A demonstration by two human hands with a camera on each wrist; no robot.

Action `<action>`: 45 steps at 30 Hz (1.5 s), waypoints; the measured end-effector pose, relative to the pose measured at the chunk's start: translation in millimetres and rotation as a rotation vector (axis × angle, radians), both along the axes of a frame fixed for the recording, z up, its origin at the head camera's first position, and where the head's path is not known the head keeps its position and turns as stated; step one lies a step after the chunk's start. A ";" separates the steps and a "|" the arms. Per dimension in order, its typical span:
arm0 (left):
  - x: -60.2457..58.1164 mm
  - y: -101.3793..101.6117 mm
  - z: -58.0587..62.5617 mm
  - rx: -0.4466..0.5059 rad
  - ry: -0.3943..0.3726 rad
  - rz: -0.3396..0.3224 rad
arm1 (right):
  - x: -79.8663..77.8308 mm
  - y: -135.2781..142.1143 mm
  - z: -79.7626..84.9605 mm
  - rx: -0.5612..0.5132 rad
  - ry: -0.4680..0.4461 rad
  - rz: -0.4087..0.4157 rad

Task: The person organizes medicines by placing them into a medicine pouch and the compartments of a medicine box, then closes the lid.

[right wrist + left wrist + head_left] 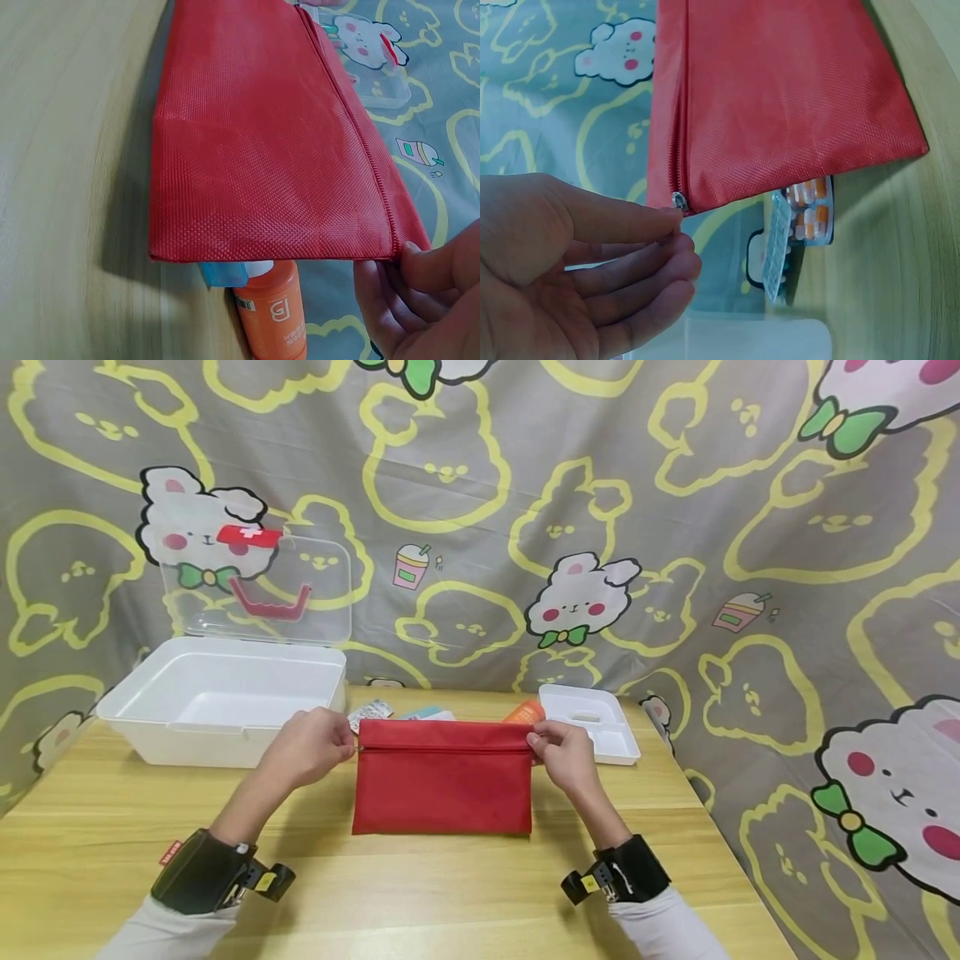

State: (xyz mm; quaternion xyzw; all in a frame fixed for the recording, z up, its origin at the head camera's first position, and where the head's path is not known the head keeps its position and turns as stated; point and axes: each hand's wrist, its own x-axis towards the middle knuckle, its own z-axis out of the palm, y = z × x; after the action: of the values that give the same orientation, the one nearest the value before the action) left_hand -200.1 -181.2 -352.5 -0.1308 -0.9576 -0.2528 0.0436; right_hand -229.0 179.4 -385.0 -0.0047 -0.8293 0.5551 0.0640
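A flat red zip pouch (442,789) is held up between both hands, its closed zipper running along the top. At its upper left corner, my left hand (315,747) pinches the end by the metal zipper pull (679,201), with thumb and forefinger together. My right hand (566,760) grips the opposite upper corner, thumb on the front face and fingers behind. Partly hidden behind the pouch are blister packs of capsules (810,214), a blue-and-white item (429,714) and an orange bottle (274,311) lying on the table.
At the back left stands a white plastic case (187,739), its clear lid (330,610) with a red handle raised against the patterned curtain (465,543). A shallow white tray (630,750) sits at the back right of the wooden table (420,893).
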 end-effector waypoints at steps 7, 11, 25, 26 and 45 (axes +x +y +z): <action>-3.5 4.0 -0.6 -0.041 0.011 0.001 | 1.6 2.4 1.2 0.025 0.027 -0.010; -6.6 11.4 2.2 -0.044 0.014 0.013 | 1.5 3.1 1.2 0.033 0.028 -0.004; -30.7 67.6 18.8 -0.082 0.129 -0.011 | 2.2 -1.9 0.8 0.029 0.037 0.010; -32.4 72.1 19.1 -0.092 0.136 -0.025 | 2.4 -2.6 0.8 0.028 0.039 0.012; -45.0 103.5 8.6 -0.108 0.055 -0.144 | 4.6 -7.9 1.1 0.043 0.056 0.025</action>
State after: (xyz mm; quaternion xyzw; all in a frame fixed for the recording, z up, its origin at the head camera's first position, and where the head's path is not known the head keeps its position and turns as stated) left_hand -245.1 -77.7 -343.8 -0.2082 -0.9565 -0.1996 0.0443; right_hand -224.4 171.5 -383.9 0.0228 -0.8388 0.5379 0.0803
